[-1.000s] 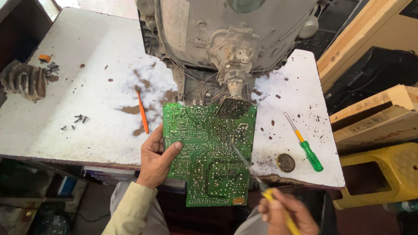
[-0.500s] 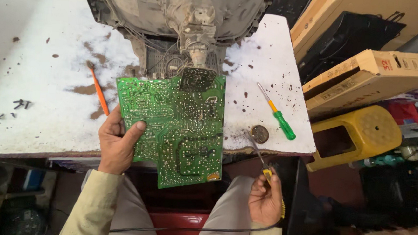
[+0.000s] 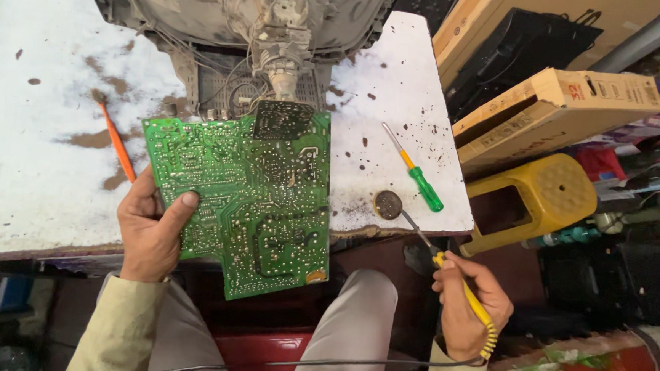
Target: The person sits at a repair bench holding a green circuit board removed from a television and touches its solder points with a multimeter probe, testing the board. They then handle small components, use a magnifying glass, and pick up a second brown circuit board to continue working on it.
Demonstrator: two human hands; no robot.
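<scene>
Your work surface is a white workbench [image 3: 32, 190], heavily stained with brown patches and dark specks, its front edge chipped and worn. At the rear of the bench stands the grey open back of a television set [image 3: 256, 13], with its tube neck and loose wiring pointing toward you. To the right of the bench, the room is crowded: long cardboard boxes [image 3: 556, 108] lean one against another, and a yellow plastic stool [image 3: 535, 194] lies on its side beneath them, its hollow underside facing you; what it holds cannot be told. On the bench, an orange-handled tool [image 3: 116, 146] lies just left of the board, a screwdriver with a green and yellow handle [image 3: 418, 179] lies to the right, and a small round dark tin [image 3: 388, 204] sits near the front edge; its contents cannot be made out. Your left hand [image 3: 148, 228] grips the green circuit board [image 3: 245, 196] at its left edge, thumb pressed on the solder side, fingers closed behind it. The board overhangs the front edge of the bench above your lap, and its upper edge sits against the television chassis. Your right hand [image 3: 464, 304] is closed around the yellow handle of a soldering iron [image 3: 447, 269], held below bench level, its tip pointing up toward the tin. The cable runs across your knees.
</scene>
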